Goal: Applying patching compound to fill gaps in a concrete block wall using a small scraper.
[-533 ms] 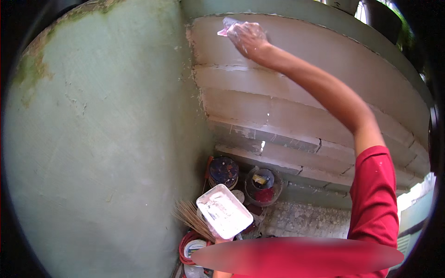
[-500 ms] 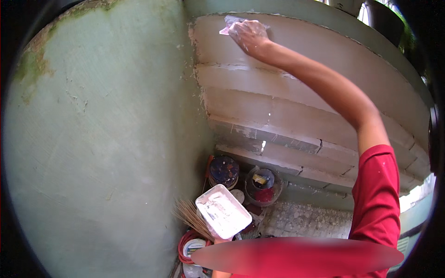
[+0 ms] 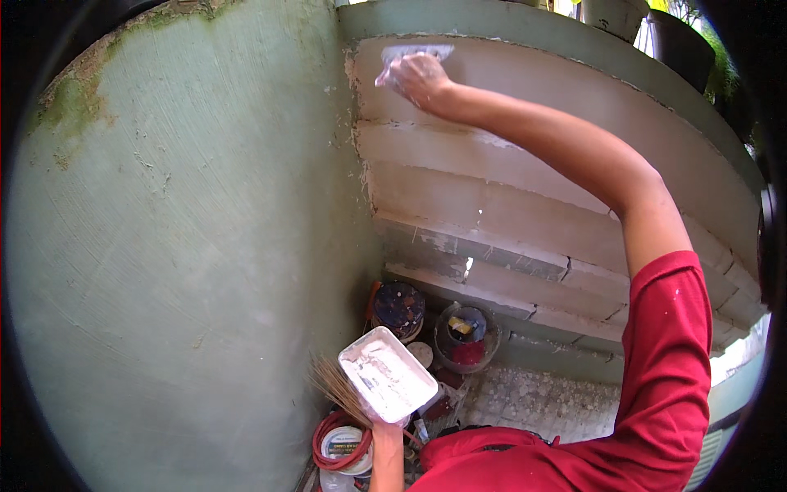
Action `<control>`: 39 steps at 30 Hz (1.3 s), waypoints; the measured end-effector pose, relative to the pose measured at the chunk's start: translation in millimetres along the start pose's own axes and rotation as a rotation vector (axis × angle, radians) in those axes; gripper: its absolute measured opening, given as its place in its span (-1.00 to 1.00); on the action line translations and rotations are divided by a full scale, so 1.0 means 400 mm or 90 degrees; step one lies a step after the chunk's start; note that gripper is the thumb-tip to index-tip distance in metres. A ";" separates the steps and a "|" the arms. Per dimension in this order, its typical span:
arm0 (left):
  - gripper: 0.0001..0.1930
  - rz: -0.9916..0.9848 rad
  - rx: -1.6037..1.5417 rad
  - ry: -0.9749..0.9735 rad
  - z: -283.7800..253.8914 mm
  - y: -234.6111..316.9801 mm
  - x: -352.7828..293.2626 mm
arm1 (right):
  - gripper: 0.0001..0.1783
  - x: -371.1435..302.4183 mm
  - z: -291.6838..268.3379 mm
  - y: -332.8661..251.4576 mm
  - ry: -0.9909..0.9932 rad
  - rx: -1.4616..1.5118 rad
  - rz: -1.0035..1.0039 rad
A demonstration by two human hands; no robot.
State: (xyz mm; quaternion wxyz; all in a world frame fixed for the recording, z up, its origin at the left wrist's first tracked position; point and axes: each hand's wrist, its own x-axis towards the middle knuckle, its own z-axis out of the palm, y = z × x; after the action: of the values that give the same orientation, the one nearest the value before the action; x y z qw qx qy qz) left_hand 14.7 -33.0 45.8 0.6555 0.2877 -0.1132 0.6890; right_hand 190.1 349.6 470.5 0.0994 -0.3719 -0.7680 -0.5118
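Observation:
My right hand (image 3: 420, 80), smeared with white, is stretched far out and closed around a flat, pale putty spreader (image 3: 434, 52). The spreader's wide edge lies near the top of the plastered wall (image 3: 525, 90), just below its green upper band. Low in front of my body, my left hand (image 3: 388, 428) grips the near end of a white rectangular tray (image 3: 429, 397). White putty (image 3: 385, 365) is smeared over the tray's bottom. Most of the left hand's fingers are hidden beneath the tray.
A green wall (image 3: 180, 230) rises at the left. Around the tray are a paint-spotted bucket (image 3: 398, 305), a clear tub (image 3: 492, 334) with items, a stick broom (image 3: 336, 389), a red hose (image 3: 321, 443) and a white lidded pail (image 3: 354, 464). Flowerpots (image 3: 611, 18) stand atop the far wall.
My right hand has moved left along the wall, and the spreader has turned so its edge runs more level. The tray shifted slightly left, and my left forearm shows more.

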 end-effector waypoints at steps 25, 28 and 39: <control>-0.39 0.013 0.199 0.299 0.098 0.106 -0.042 | -0.82 0.068 0.071 -0.124 -0.089 0.164 0.021; -0.38 0.020 0.218 0.295 0.090 0.113 -0.057 | -0.77 0.149 -0.030 -0.113 -0.046 0.109 -0.009; -0.38 -0.047 0.252 0.268 0.093 0.091 -0.033 | -0.85 -0.079 -0.023 -0.146 -0.041 0.226 0.052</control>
State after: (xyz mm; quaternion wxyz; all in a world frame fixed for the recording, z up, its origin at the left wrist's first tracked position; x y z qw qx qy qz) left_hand -11.7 -68.1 77.0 0.6202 0.2648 0.1727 0.7179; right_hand 170.8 315.4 416.1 0.1595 -0.3959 -0.8332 -0.3515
